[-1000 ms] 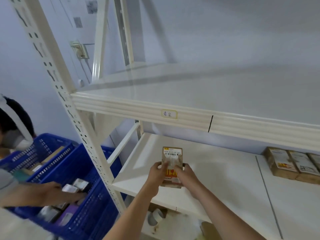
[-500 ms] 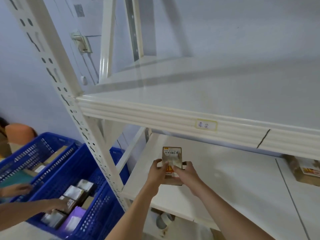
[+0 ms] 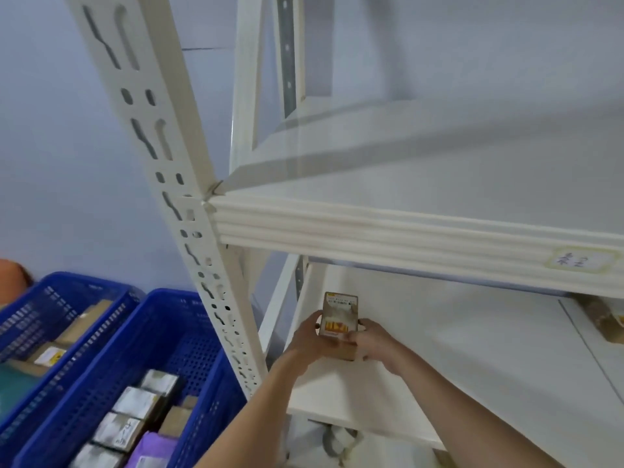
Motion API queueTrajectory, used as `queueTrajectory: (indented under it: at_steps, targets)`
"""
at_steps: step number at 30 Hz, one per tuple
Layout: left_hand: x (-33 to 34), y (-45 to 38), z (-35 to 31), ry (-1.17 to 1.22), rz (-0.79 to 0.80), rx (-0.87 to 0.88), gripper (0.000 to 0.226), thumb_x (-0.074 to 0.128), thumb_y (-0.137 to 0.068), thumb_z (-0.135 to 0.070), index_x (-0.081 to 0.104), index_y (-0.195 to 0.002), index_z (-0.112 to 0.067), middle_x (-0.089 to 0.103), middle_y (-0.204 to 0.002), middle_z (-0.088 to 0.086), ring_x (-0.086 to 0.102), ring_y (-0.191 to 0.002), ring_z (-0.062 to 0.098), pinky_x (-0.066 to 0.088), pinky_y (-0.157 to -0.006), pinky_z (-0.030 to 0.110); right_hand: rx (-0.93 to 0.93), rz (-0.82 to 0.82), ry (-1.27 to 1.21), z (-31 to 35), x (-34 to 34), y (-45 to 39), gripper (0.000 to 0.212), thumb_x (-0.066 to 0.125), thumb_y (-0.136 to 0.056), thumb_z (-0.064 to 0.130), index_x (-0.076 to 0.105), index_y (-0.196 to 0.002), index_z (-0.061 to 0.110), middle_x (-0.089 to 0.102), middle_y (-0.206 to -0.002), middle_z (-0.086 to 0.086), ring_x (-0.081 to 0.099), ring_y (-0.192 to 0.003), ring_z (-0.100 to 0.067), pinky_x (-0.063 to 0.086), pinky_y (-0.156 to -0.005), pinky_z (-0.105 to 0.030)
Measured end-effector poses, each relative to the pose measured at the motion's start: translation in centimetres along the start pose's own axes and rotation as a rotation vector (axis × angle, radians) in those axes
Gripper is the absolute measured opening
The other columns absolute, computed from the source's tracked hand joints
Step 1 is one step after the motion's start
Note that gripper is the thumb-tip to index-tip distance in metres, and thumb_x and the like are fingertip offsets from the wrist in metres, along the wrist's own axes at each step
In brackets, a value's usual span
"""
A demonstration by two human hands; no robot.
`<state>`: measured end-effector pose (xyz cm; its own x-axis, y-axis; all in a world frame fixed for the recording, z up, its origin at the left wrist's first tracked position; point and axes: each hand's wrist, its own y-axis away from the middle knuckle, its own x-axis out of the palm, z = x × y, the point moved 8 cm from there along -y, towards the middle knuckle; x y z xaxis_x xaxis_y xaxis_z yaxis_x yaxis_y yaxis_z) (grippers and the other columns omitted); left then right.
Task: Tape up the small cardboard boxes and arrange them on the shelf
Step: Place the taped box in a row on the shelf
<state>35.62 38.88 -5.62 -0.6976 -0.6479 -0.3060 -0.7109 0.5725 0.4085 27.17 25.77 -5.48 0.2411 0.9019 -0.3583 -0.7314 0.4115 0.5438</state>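
A brown box (image 3: 604,319) on the lower shelf (image 3: 472,349) is mostly hidden under the upper beam and cut off at the right edge. The beam's label (image 3: 582,260) (handwritten) is too blurred to read. Blue crates (image 3: 162,332) run off the frame's left and bottom edges.

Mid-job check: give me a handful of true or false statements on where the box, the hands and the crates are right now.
1. Both hands hold one small box: left hand, right hand. True.
2. The box is over the upper shelf. False: it is at the lower shelf, near its left end.
3. The blue crates stand left of the shelf post. True.
4. The crates hold nothing. False: several boxes lie in them.
5. Another box sits at the lower shelf's right edge. True.
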Motion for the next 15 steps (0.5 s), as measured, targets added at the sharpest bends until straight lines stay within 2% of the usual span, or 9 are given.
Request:
queueTrajectory:
  at_steps: [2,3,5,6,8,10,12,15]
  targets:
    - [-0.6,-0.4,0.5,-0.039,-0.043,0.042,0.116,0.085,-0.038,-0.053,0.045,-0.142,-0.024,0.066,-0.116,-0.001,0.063,-0.109,0.019,0.053,-0.097,0.032,-0.089,0.038,0.063,0.4,0.9,-0.2,0.051,0.078,-0.086,0.026,0.055,-0.132,0.024,0.069,-0.1,0.013,0.065,-0.091,-0.001,0.053,-0.069,-0.019]
    - [-0.8,-0.8,0.7,-0.038,-0.07,0.058,0.1,0.089,-0.048,-0.044,0.049,-0.138,-0.023,0.068,-0.113,0.0,0.065,-0.109,0.02,0.054,-0.098,0.035,-0.133,0.039,0.121,0.6,1.3,-0.3,0.057,0.08,-0.084,0.027,0.051,-0.133,0.026,0.069,-0.104,0.012,0.066,-0.095,-0.002,0.053,-0.072,-0.018]
    - [-1.0,-1.2,0.8,-0.016,-0.115,0.1,0.069,0.091,-0.07,-0.026,0.053,-0.128,-0.023,0.071,-0.112,0.003,0.067,-0.108,0.022,0.054,-0.098,0.038,-0.208,-0.019,0.239,1.1,1.6,-0.5,0.075,0.082,-0.083,0.033,0.037,-0.143,0.029,0.065,-0.125,0.002,0.063,-0.115,-0.015,0.05,-0.087,-0.021]
    - [-1.1,-1.3,0.8,-0.007,-0.129,0.119,0.063,0.089,-0.075,-0.02,0.054,-0.128,-0.022,0.072,-0.112,0.003,0.068,-0.107,0.021,0.055,-0.097,0.036,-0.252,-0.053,0.292,1.4,1.7,-0.7,0.078,0.08,-0.084,0.033,0.036,-0.148,0.027,0.063,-0.131,-0.001,0.061,-0.12,-0.02,0.05,-0.092,-0.024]
    - [-1.2,-1.5,0.6,-0.015,-0.155,0.152,0.06,0.086,-0.078,-0.014,0.054,-0.129,-0.019,0.072,-0.112,0.004,0.069,-0.104,0.018,0.056,-0.092,0.03,-0.327,-0.112,0.367,1.9,1.6,-1.3,0.07,0.076,-0.088,0.028,0.042,-0.15,0.023,0.065,-0.132,-0.005,0.063,-0.118,-0.024,0.051,-0.099,-0.031]
    - [-1.5,-2.0,0.3,-0.078,-0.209,0.188,0.049,0.08,-0.084,-0.009,0.059,-0.127,-0.013,0.073,-0.112,0.004,0.069,-0.104,0.018,0.056,-0.087,0.023,-0.359,-0.15,0.408,2.3,1.6,-1.9,0.059,0.071,-0.092,0.027,0.049,-0.147,0.021,0.069,-0.126,-0.006,0.065,-0.114,-0.025,0.052,-0.097,-0.034]
    - [-1.9,-2.8,-0.2,-0.151,-0.271,0.203,0.038,0.076,-0.085,-0.005,0.065,-0.121,-0.012,0.072,-0.108,0.004,0.069,-0.1,0.018,0.054,-0.079,0.017,-0.367,-0.175,0.447,2.8,1.5,-2.8,0.058,0.068,-0.094,0.024,0.047,-0.148,0.022,0.07,-0.124,-0.007,0.065,-0.112,-0.025,0.053,-0.094,-0.034]
    - [-2.6,-4.0,-0.9,-0.279,-0.363,0.21,0.03,0.072,-0.086,-0.006,0.066,-0.116,-0.009,0.061,-0.108,0.007,0.064,-0.098,0.023,0.051,-0.081,0.025,-0.354,-0.216,0.528,3.7,1.4,-4.8,0.058,0.062,-0.096,0.022,0.043,-0.15,0.024,0.066,-0.127,-0.009,0.063,-0.114,-0.028,0.052,-0.094,-0.035]
